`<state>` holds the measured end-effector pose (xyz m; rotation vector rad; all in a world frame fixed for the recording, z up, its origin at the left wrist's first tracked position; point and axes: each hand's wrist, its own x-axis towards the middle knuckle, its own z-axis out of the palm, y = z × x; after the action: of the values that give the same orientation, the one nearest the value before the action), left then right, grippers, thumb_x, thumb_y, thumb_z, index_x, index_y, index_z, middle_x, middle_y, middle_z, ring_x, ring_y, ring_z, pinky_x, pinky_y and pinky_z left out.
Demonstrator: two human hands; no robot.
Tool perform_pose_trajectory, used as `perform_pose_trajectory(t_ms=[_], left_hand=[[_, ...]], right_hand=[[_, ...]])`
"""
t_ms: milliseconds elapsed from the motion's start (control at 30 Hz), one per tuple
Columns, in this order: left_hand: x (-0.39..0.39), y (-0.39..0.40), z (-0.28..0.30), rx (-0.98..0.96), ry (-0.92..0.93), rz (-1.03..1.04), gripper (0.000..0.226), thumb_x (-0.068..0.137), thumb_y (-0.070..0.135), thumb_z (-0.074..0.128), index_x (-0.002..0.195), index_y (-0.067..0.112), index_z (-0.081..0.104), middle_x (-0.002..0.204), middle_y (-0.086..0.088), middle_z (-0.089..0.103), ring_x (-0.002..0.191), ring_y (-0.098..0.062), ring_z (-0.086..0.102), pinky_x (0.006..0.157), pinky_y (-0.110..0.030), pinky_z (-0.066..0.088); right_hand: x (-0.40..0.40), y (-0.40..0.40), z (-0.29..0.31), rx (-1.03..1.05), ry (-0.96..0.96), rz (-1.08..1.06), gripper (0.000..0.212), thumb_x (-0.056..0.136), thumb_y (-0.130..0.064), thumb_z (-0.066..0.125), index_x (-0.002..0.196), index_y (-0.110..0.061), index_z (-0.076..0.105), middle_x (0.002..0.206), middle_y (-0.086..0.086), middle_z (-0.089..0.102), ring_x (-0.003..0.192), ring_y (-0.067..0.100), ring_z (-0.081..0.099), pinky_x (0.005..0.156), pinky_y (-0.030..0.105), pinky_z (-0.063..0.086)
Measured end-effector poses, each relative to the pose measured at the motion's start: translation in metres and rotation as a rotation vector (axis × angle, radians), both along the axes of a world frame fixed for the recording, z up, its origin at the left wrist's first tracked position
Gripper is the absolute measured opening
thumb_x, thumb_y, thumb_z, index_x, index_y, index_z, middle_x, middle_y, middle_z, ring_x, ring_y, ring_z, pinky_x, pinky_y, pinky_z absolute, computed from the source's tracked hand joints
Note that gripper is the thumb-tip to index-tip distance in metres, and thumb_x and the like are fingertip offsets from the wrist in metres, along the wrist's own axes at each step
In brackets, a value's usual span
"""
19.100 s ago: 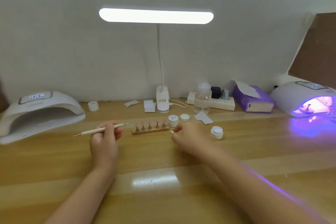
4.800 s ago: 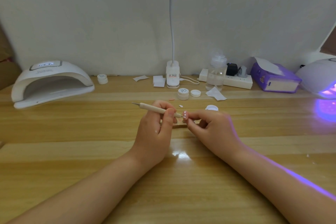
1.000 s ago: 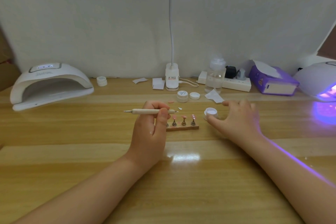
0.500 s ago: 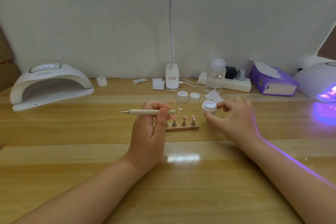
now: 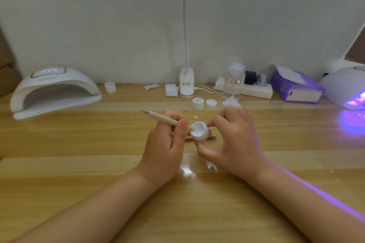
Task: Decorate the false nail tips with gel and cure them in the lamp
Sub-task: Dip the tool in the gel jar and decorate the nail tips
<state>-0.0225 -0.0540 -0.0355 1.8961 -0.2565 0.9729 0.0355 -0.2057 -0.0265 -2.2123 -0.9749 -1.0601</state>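
My right hand (image 5: 233, 140) holds a small open white gel pot (image 5: 199, 131) between thumb and fingers, tilted toward me above the table. My left hand (image 5: 166, 144) grips a cream dotting pen (image 5: 167, 120), whose near tip dips into the pot. Behind the pot, a wooden nail-tip stand (image 5: 211, 137) is mostly hidden; only its ends show. A white curing lamp (image 5: 53, 90) sits unlit at the far left. Another curing lamp (image 5: 347, 87) glows purple at the far right.
At the back stand a desk lamp base (image 5: 186, 83), a clear bottle (image 5: 233, 81), a power strip (image 5: 256, 90), a purple tissue box (image 5: 296, 89), a labelled gel pot (image 5: 198, 104) with a loose lid (image 5: 211, 103), another pot (image 5: 110, 87) and paper scraps. A loose nail tip (image 5: 195, 117) lies nearby.
My right hand lifted the open gel pot off the table and brought it left in front of the stand. My left hand tilted the pen and put its tip into the pot.
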Motion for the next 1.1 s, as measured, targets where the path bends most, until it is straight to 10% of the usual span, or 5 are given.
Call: perform_pose_trajectory(t_ms=[600, 1100], left_hand=[[0.0, -0.002, 0.0, 0.027, 0.059, 0.027, 0.011, 0.092, 0.028, 0.043, 0.083, 0.031, 0.048, 0.073, 0.006, 0.061, 0.068, -0.015, 0.06, 0.06, -0.027, 0.05], [0.008, 0.006, 0.018, -0.805, 0.16, -0.189, 0.022, 0.098, 0.016, 0.047, 0.079, 0.011, 0.058, 0.06, 0.003, 0.064, 0.056, -0.008, 0.058, 0.061, -0.024, 0.051]], right_hand=[[0.0, 0.002, -0.002, 0.002, -0.018, -0.008, 0.032, 0.062, -0.04, 0.073, 0.07, -0.011, 0.064, 0.073, 0.002, 0.05, 0.074, 0.021, 0.047, 0.069, 0.032, 0.038], [0.001, 0.0, -0.002, 0.041, 0.104, -0.027, 0.033, 0.061, -0.042, 0.076, 0.072, -0.012, 0.065, 0.074, -0.001, 0.049, 0.077, 0.021, 0.047, 0.071, 0.032, 0.039]])
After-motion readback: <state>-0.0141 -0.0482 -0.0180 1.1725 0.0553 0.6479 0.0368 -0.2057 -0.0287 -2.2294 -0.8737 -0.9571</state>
